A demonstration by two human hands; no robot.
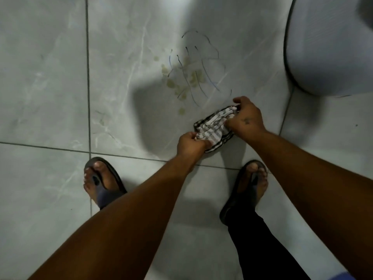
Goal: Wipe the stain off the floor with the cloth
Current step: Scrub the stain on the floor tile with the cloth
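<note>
The floor (50, 87) is made of pale grey tiles. Two feet in sandals stand near the bottom, the left sandal (104, 182) and the right sandal (248, 186).

The left hand (190, 145) is closed on the near end of the cloth (215, 126). The cloth is striped, black and white, and all bunched up. It sits between the two hands. I cannot tell if it is lying on the floor or held just above it.

The stain (181, 77) lies beyond the cloth, up and a little to the left of the grip. It is yellowish blobs with thin dark scribble lines over them. It looks untouched, so the wiping has not started.

The right hand (247, 118) is closed on the far end of the cloth, pinching it.

I think the step now is getting the cloth ready, folding or bunching it into a pad. The next move would need the cloth pushed forward onto the stain, pressed down, and rubbed back and forth.

To the far right is a big white rounded thing (327, 53). I cannot tell what it is. No bucket or bowl shows here.
</note>
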